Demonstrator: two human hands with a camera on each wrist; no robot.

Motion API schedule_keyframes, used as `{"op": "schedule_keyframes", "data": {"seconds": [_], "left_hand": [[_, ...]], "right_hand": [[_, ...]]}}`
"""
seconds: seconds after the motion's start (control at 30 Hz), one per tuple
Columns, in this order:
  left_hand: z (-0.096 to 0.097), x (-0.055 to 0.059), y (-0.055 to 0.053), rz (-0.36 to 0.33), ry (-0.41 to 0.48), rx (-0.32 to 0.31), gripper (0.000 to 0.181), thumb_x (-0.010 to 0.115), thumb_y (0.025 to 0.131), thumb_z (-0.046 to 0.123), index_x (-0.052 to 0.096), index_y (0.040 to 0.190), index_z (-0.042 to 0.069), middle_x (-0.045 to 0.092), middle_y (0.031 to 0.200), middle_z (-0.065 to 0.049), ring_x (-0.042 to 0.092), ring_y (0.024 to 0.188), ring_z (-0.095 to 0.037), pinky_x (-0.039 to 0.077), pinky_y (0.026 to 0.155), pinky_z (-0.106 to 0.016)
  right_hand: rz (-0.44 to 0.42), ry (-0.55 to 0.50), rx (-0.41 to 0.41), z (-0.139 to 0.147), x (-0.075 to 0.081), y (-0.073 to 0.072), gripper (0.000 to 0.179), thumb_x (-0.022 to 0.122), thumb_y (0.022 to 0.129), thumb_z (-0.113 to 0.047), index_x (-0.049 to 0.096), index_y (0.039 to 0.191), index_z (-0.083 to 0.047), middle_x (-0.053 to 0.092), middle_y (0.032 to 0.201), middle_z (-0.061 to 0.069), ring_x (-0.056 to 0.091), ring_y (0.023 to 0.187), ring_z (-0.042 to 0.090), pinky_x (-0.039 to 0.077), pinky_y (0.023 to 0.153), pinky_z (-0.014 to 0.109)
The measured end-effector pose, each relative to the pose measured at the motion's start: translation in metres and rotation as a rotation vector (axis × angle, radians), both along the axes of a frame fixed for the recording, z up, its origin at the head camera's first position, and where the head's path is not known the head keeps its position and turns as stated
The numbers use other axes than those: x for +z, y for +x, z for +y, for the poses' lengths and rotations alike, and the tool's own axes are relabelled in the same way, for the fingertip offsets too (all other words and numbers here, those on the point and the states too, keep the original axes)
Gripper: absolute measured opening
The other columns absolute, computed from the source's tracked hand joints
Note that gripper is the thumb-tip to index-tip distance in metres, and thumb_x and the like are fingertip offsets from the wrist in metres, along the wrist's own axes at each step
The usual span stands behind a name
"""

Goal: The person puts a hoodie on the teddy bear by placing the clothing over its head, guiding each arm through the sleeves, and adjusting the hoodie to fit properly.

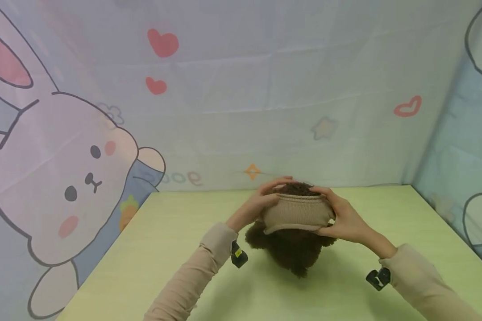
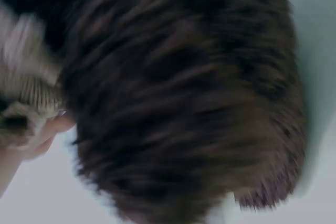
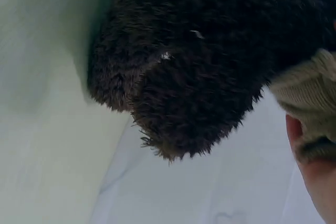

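Note:
A dark brown, shaggy plush toy [image 1: 295, 252] is on the table between my hands, its fur also filling much of the left wrist view. Around its upper part in the head view sits a beige ribbed knit garment [image 1: 297, 213], like a small sweater. My left hand [image 1: 262, 201] grips the garment's left edge, with fingers over the far side. On the opposite side my right hand [image 1: 344, 218] holds it, fingers at the top edge and thumb by the lower hem. In the right wrist view, the knit [image 3: 310, 90] bunches beside my hand. The toy's face cannot be made out.
The pale green table [image 1: 164, 240] reaches back to a hanging cloth backdrop [image 1: 281, 98] printed with hearts and a large rabbit [image 1: 60, 178]. Another cloth wall [image 1: 466, 165] stands along the right edge. Each wrist carries a small black camera.

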State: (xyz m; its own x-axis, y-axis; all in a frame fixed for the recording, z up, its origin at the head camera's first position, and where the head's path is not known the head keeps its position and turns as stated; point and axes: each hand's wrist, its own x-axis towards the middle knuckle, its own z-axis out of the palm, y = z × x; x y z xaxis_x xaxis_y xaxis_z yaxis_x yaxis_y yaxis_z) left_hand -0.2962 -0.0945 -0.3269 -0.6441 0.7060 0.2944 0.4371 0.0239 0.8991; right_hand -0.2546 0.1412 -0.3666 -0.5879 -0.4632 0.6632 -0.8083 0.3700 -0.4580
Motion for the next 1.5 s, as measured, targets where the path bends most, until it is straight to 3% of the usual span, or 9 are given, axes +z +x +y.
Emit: {"op": "schedule_keyframes", "data": {"seconds": [0.1, 0.2, 0.4, 0.57, 0.73, 0.87, 1.17, 1.33, 1.5], "left_hand": [[-0.001, -0.002, -0.002, 0.080, 0.006, 0.119, 0.039, 0.039, 0.094, 0.012, 0.041, 0.131, 0.003, 0.033, 0.142, -0.008, 0.035, 0.127, -0.026, 0.041, 0.093, -0.034], [0.000, -0.001, 0.003, 0.153, -0.059, 0.211, 0.040, 0.047, 0.092, 0.014, 0.042, 0.132, 0.011, 0.039, 0.137, -0.008, 0.040, 0.122, -0.024, 0.042, 0.093, -0.037], [-0.002, 0.001, 0.012, 0.403, -0.249, 0.232, 0.089, 0.080, 0.064, 0.022, 0.025, 0.134, 0.024, 0.031, 0.132, -0.004, 0.043, 0.112, -0.020, 0.041, 0.091, -0.037], [-0.001, -0.001, 0.011, 0.684, -0.263, 0.257, 0.081, 0.082, 0.058, 0.015, 0.031, 0.121, 0.010, 0.034, 0.122, -0.010, 0.040, 0.108, -0.020, 0.041, 0.089, -0.035], [0.003, -0.004, 0.010, 0.876, -0.204, 0.325, 0.059, 0.078, 0.057, 0.009, 0.038, 0.100, 0.004, 0.044, 0.098, -0.009, 0.043, 0.088, -0.017, 0.042, 0.075, -0.026], [0.002, -0.008, 0.012, 1.001, -0.200, 0.384, 0.046, 0.074, 0.057, 0.007, 0.044, 0.092, 0.005, 0.047, 0.093, -0.007, 0.044, 0.080, -0.015, 0.042, 0.067, -0.024], [0.002, -0.016, 0.012, 1.117, -0.148, 0.471, 0.033, 0.068, 0.052, 0.003, 0.054, 0.082, 0.008, 0.058, 0.087, -0.004, 0.052, 0.077, -0.015, 0.045, 0.068, -0.024], [0.005, -0.020, 0.010, 1.074, -0.072, 0.532, 0.036, 0.061, 0.049, -0.004, 0.055, 0.083, 0.006, 0.060, 0.087, -0.006, 0.055, 0.074, -0.014, 0.047, 0.063, -0.021], [0.009, -0.023, 0.008, 1.064, -0.052, 0.649, 0.038, 0.059, 0.048, -0.003, 0.056, 0.085, 0.008, 0.062, 0.087, -0.004, 0.054, 0.068, -0.011, 0.042, 0.054, -0.020]], "right_hand": [[0.086, -0.076, -0.073, -0.008, 0.006, 0.006, 0.080, 0.077, 0.053, 0.010, 0.040, 0.123, 0.002, 0.049, 0.110, 0.015, 0.046, 0.090, -0.002, 0.044, 0.067, 0.021], [0.158, -0.129, -0.076, -0.015, 0.018, 0.012, 0.072, 0.074, 0.051, 0.015, 0.043, 0.115, 0.010, 0.045, 0.109, 0.022, 0.042, 0.097, -0.003, 0.039, 0.075, 0.018], [0.177, -0.153, -0.083, -0.018, 0.027, 0.013, 0.066, 0.070, 0.052, 0.018, 0.045, 0.113, 0.011, 0.040, 0.107, 0.023, 0.038, 0.096, -0.003, 0.037, 0.075, 0.019], [0.193, -0.134, -0.085, -0.011, 0.014, -0.003, 0.069, 0.073, 0.051, 0.015, 0.044, 0.114, 0.009, 0.045, 0.105, 0.017, 0.041, 0.094, -0.004, 0.038, 0.072, 0.020], [0.282, -0.092, -0.083, -0.005, 0.005, -0.016, 0.052, 0.073, 0.070, -0.017, 0.046, 0.109, 0.004, 0.048, 0.104, 0.013, 0.043, 0.083, 0.002, 0.038, 0.065, 0.016], [0.357, 0.004, -0.093, -0.005, 0.010, -0.016, 0.053, 0.052, 0.080, -0.046, 0.050, 0.102, 0.002, 0.044, 0.106, 0.015, 0.043, 0.083, 0.009, 0.040, 0.066, 0.017], [0.457, 0.287, -0.130, 0.004, 0.018, -0.006, 0.054, 0.050, 0.078, -0.048, 0.043, 0.104, -0.002, 0.034, 0.109, 0.014, 0.040, 0.082, 0.012, 0.042, 0.061, 0.028], [0.558, 0.216, -0.144, -0.001, 0.014, -0.010, 0.051, 0.049, 0.080, -0.046, 0.047, 0.097, 0.002, 0.044, 0.102, 0.014, 0.043, 0.080, 0.015, 0.042, 0.063, 0.028], [0.680, 0.096, -0.199, -0.009, 0.008, -0.016, 0.045, 0.047, 0.083, -0.043, 0.051, 0.086, 0.001, 0.050, 0.090, 0.013, 0.048, 0.072, 0.016, 0.044, 0.059, 0.029]]}}
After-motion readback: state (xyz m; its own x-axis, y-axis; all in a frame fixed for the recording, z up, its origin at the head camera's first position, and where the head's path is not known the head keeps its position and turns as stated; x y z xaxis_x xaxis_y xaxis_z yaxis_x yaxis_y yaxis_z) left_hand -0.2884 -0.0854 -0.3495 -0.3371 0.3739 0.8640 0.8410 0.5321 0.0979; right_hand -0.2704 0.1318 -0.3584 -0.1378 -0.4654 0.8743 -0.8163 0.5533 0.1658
